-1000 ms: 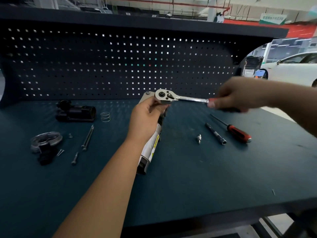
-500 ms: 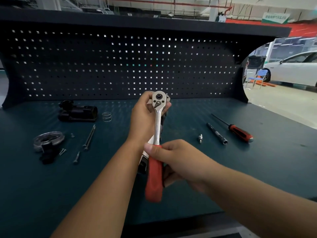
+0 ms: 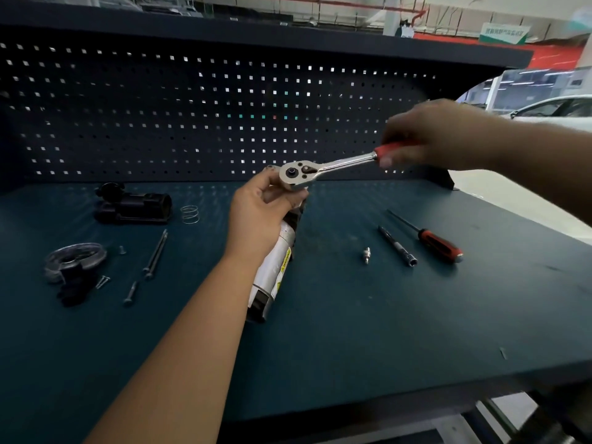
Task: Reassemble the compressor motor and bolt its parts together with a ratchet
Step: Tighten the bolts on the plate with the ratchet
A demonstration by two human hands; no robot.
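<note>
From my station I see the left hand (image 3: 259, 216) curled round the upper end of the silver-white cylindrical compressor motor with a yellow warning label (image 3: 274, 270). The motor leans at the middle of the dark teal workbench (image 3: 384, 331), its lower end down on the surface. The right hand (image 3: 426, 136) grips the red handle of the chrome ratchet (image 3: 323, 168), fingers wrapped round it. The ratchet's round head sits on the motor's top end, just above the left fingertips, and its shaft runs out to the right.

On the bench to my left lie a black plastic housing (image 3: 134, 205), a small wire spring (image 3: 189, 214) just beside it, two long thin bolts (image 3: 156, 253) and a round grey metal disc (image 3: 75, 259). To the right lie a slim steel extension bar (image 3: 397, 246) and a red-and-black-handled screwdriver (image 3: 440, 246), near each other but apart
</note>
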